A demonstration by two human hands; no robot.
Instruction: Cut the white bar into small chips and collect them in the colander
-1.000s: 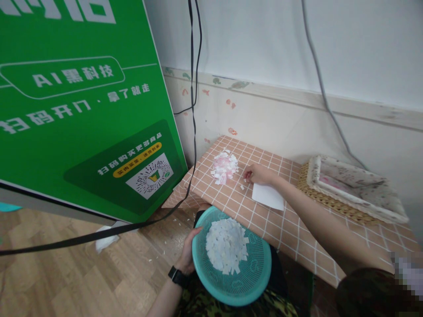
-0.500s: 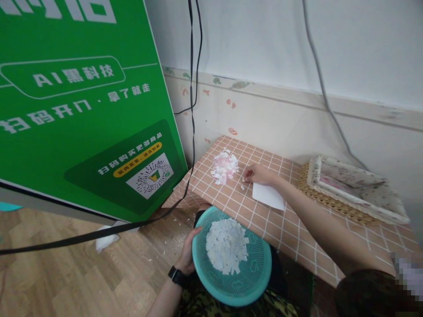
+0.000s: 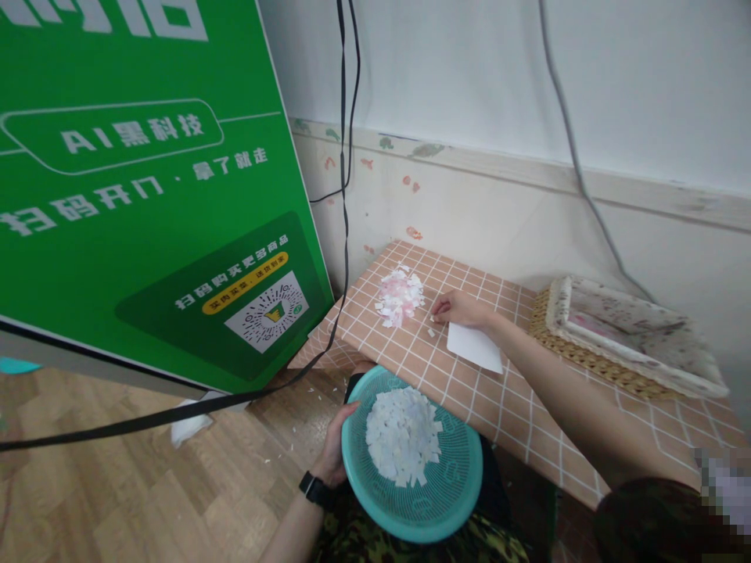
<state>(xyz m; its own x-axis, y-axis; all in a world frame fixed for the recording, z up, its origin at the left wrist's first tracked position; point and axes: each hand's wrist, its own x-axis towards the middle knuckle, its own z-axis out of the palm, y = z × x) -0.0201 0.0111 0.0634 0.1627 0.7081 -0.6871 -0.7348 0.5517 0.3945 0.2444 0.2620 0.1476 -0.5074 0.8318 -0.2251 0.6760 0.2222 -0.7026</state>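
My left hand [image 3: 335, 447] is closed on the left rim of a teal plastic colander [image 3: 466, 500], which rests tilted over my lap. A heap of small white paper pieces [image 3: 404, 438] lies inside it. Above the checked table, my right hand [image 3: 461, 308] pinches a small paper piece [image 3: 433, 318] at its fingertips. Just below those fingers, another loose scrap [image 3: 431, 332] lies on the cloth. To the left is a pile of white and pinkish paper bits [image 3: 400, 297]. A white paper sheet [image 3: 474, 349] lies partly under my right wrist.
A cloth-lined wicker basket [image 3: 634, 336] stands on the table [image 3: 404, 356] at right, by the wall. A large green cabinet [image 3: 146, 258] fills the left side. A black strap [image 3: 345, 258] hangs down and crosses before me. Paper bits litter the wooden floor [image 3: 193, 500].
The white sheet has shifted very slightly left under my right wrist. Otherwise both hands, the colander and the piles stay where they were.
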